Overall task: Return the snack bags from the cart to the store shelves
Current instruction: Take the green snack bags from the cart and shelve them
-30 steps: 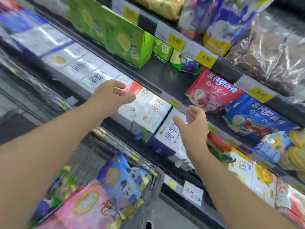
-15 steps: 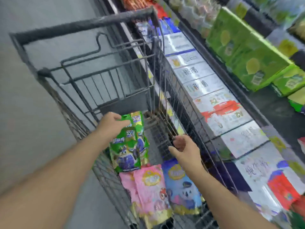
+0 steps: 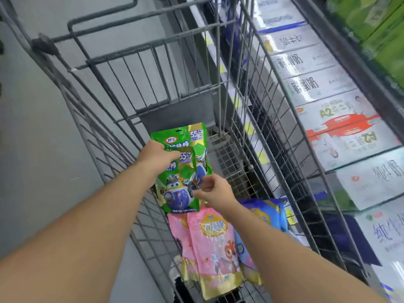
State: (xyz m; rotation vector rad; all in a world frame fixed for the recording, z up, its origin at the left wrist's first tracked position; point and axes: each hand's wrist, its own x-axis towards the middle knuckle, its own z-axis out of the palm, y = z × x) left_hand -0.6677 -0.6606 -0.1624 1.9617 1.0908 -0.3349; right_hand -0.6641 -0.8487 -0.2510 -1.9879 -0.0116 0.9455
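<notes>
Inside the grey wire cart (image 3: 166,51), my left hand (image 3: 156,157) grips the top of two stacked green snack bags (image 3: 180,182) and holds them upright. My right hand (image 3: 213,191) pinches the right edge of the front green bag between thumb and fingers. Below the green bags lie pink snack bags (image 3: 209,243) and a blue snack bag (image 3: 265,212) on the cart floor, partly covered by my right forearm.
Store shelves run along the right of the cart, with white milk cartons (image 3: 310,84) on the lower shelf and green boxes (image 3: 380,25) above. Grey floor (image 3: 32,149) lies left of the cart. The cart's far half has bare wire mesh.
A second ago both hands were open at the shelf; the view swung down to the cart. My left hand took hold of the green bags and my right hand moved onto their edge.
</notes>
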